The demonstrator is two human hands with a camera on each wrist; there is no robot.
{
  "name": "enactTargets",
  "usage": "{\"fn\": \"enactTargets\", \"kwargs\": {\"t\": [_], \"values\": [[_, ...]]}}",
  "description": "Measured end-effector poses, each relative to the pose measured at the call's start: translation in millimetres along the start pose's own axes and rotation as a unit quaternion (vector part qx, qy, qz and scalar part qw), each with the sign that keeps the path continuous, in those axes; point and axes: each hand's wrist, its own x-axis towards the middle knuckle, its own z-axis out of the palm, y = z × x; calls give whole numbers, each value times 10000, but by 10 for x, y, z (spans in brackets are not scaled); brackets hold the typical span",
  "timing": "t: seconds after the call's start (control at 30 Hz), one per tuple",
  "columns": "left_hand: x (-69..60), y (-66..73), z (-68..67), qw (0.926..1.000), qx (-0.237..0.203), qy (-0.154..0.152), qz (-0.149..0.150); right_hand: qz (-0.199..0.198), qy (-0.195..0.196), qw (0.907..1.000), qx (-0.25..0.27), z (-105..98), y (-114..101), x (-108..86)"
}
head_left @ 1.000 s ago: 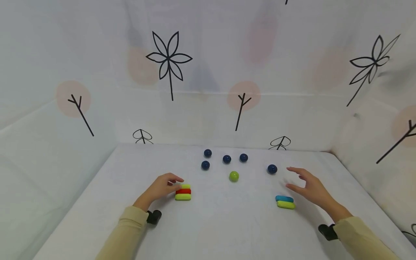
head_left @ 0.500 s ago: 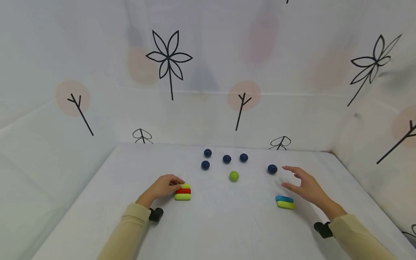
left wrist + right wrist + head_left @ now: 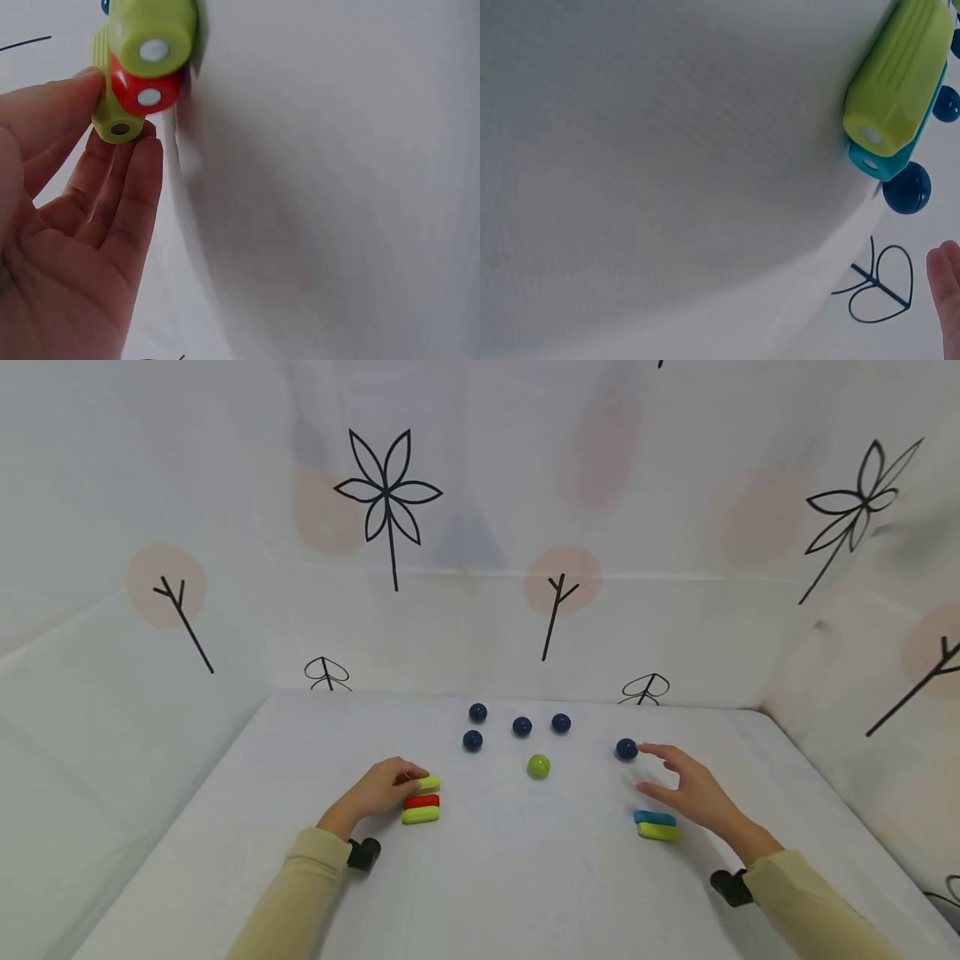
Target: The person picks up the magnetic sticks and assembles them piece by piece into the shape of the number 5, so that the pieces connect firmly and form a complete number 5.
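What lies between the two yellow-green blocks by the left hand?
A red block; the head view shows it between the far block, pinched by the left hand, and the near block.

Broad open lane of white tabletop (image 3: 525, 877) between red stick (image 3: 422, 802) at left and blue stick (image 3: 655, 818) at right. Farther up, green ball (image 3: 538, 767) interrupts it, four dark blue balls (image 3: 522, 727) behind. Fifth dark ball (image 3: 626, 749) blocks passage just beside right hand (image 3: 693, 792), at its forefinger.
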Motion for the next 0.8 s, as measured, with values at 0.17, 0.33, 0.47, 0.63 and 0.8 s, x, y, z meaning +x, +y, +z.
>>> {"fn": "enactTargets", "kwargs": {"t": [0.17,0.33,0.47,0.63,0.8], "values": [[11,65,48,9998,-171,-1,70,-175,55,9998,40,39,-23,7],[11,170,99,9993,-215,-3,306,-215,-3,9997,137,59,-57,8],[18,243,140,9978,-114,-28,655,-172,-91,9996,222,79,-81,21],[45,297,205,9943,-131,-92,1050,-234,-66,9995,201,118,-98,45],[44,361,268,9912,-215,-149,1300,-392,-25,9991,163,151,-125,63]]}}
